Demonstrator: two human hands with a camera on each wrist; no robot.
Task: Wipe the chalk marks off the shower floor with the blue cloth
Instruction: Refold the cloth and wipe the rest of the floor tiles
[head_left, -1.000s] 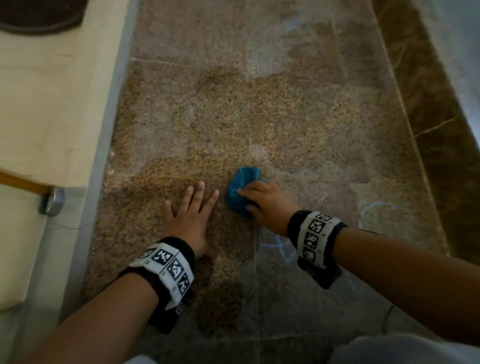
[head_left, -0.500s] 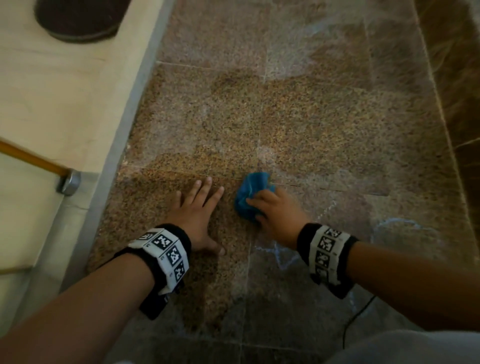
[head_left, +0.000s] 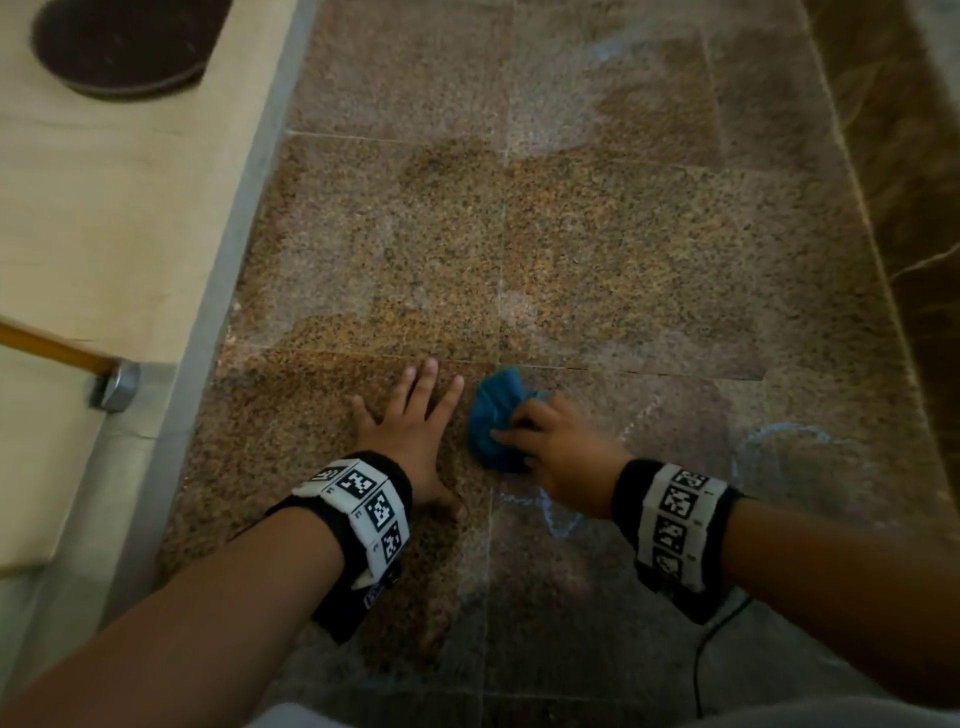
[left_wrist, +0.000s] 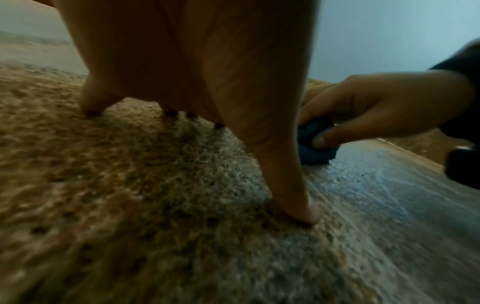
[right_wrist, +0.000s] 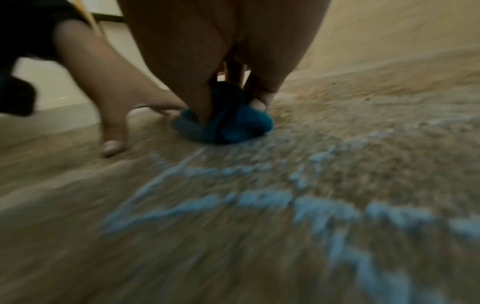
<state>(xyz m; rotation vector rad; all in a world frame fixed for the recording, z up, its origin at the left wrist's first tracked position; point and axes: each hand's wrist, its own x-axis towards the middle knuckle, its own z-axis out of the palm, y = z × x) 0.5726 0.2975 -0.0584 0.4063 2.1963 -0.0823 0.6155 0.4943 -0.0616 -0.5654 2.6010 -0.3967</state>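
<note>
My right hand (head_left: 545, 441) grips a bunched blue cloth (head_left: 496, 410) and presses it onto the speckled brown shower floor (head_left: 597, 249). The right wrist view shows thumb and fingers curled round the cloth (right_wrist: 228, 127). Pale blue chalk marks (right_wrist: 285, 203) lie just behind the cloth, under my right wrist (head_left: 561, 519). Another chalk loop (head_left: 789, 441) sits to the right. My left hand (head_left: 410, 426) lies flat on the floor beside the cloth, fingers spread and straight. In the left wrist view, the cloth (left_wrist: 315, 152) peeks out under the right hand.
A cream raised ledge (head_left: 119, 218) with a grey edge borders the floor on the left, holding a dark round object (head_left: 124, 47). A metal fitting with a wooden bar (head_left: 117, 387) juts from it. A dark marble wall (head_left: 909, 182) runs along the right. A thin black cable (head_left: 711, 654) trails below.
The right hand has drawn the cloth slightly back toward me along the floor. The left hand stays planted flat; the head view has shifted.
</note>
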